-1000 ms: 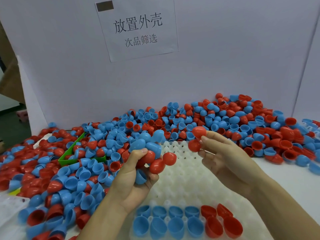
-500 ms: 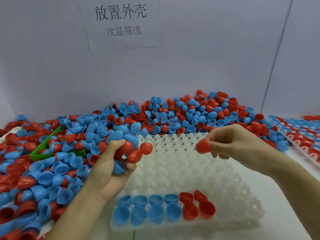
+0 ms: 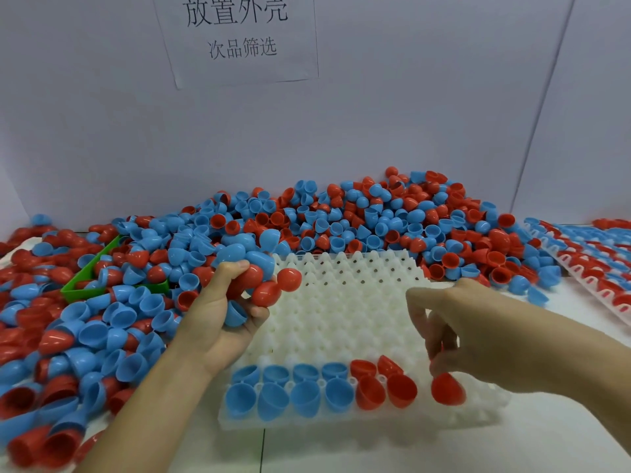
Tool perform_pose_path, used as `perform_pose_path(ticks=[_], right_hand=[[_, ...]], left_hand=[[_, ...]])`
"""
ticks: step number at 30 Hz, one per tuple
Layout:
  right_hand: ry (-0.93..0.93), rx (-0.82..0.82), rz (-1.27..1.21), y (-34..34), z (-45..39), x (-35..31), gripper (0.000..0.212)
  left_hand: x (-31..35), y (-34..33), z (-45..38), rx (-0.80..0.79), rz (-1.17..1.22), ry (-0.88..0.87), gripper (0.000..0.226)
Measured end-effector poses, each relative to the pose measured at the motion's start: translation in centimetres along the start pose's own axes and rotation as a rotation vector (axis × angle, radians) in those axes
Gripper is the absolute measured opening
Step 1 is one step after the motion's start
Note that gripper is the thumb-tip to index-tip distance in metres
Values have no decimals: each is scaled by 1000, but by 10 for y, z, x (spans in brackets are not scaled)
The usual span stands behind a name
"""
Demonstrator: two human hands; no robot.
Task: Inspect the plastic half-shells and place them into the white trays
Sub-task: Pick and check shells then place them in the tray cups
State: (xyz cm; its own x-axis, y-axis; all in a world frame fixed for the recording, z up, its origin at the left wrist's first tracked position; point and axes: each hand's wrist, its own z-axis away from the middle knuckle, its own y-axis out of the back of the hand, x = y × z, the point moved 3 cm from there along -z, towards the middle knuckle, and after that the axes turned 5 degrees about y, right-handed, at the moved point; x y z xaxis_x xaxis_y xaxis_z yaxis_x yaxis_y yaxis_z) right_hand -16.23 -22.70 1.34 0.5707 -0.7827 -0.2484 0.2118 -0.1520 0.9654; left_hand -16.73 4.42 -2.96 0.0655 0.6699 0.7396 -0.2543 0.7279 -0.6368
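1. Far left, the heap of loose shells crowds the desk right up to the near edge. A nudge from the left forearm could send some rolling off, I'd say. A green bin sits half buried in that heap, so a reject dropped toward it could easily land among the good ones instead.

2. The left hand is clamped on a handful of shells, red and blue together, held above the tray's far-left corner. It looks overfull: one red shell sticks out past the fingers, and if the grip slackens it may fall into the wrong cup.

3. The white tray holds two short rows along its near edge, blue shells on the left and red shells beside them. They stand tilted rather than seated deep, so a knock might tip several over.

4. The right hand pinches a single red shell in its fingertips, just beside the last red one in the front row. It looks about to go into the next cup. Coming in too close could bump its neighbour; letting go too soon could leave it on a ridge between cups.

5. Far right, a filled tray lies near the right arm, where an elbow could disturb it.
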Motion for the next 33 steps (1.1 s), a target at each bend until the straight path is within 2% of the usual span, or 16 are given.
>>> perform_pose_path(ticks=[5, 13, 17, 19, 21, 23, 27, 33], right_hand=[[1, -62, 37, -17, -1, -4, 40], [16, 110, -255, -16, 9, 20, 36], [55, 300, -294, -11, 21, 28, 34], [42, 248, -192, -4, 26, 32, 37], [-13, 68, -67, -5, 29, 34, 48], [-72, -50, 3, -10, 29, 31, 50], [-103, -56, 35, -14, 24, 21, 45], [-74, 1, 16, 12, 24, 2, 51]], left_hand=[[-1, 1, 0, -18, -5, -3, 26], [-1, -1, -1, -33, -13, -10, 27], [-1, 1, -2, -26, -15, -5, 25], [-1, 1, -2, -27, -20, -9, 25], [-2, 1, -3, -27, -23, -10, 23], [-2, 1, -4, -31, -28, -7, 21], [-2, 2, -6, -50, -53, 2, 13], [-3, 4, -8, -36, -41, -8, 25]])
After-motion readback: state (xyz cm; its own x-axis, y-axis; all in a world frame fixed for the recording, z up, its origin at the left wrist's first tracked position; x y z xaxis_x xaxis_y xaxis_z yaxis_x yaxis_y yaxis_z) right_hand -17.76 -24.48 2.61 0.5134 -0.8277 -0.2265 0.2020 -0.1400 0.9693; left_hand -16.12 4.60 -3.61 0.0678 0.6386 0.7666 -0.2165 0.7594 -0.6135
